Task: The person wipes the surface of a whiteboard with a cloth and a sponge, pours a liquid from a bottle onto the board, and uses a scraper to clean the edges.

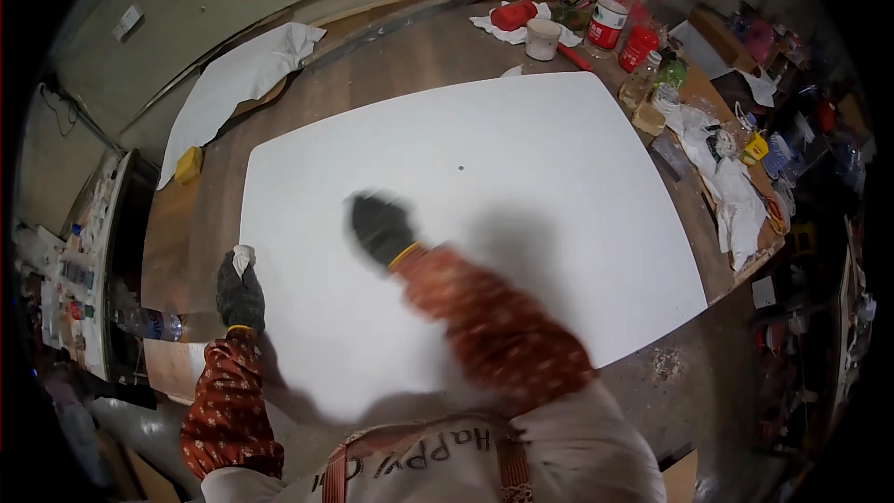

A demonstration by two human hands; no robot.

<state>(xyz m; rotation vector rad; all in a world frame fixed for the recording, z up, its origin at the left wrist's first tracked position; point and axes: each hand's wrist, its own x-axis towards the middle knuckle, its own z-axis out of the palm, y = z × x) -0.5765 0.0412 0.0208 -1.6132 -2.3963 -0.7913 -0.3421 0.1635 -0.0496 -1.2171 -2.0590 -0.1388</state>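
Note:
A large white panel (pixel 577 177) with rounded corners lies flat in front of me, with a small dark spot in its upper middle. At the panel's left edge is my left hand (pixel 239 296) in a dark grey glove, closed round a crumpled white cloth (pixel 243 259) that sticks out at the top of the fingers. My right hand (pixel 380 226), gloved alike, is over the left middle part of the panel. Motion smears it, so its fingers and anything under them cannot be made out. Red patterned sleeve covers show on both forearms.
The panel rests on a wooden table (pixel 391 65). A white sheet (pixel 237 74) and a yellow sponge (pixel 189 166) lie at the left. Far right stand a white cup (pixel 543 39), a large bottle (pixel 610 14) and a red container (pixel 639 47). Crumpled white cloth (pixel 736 200) lines the right edge.

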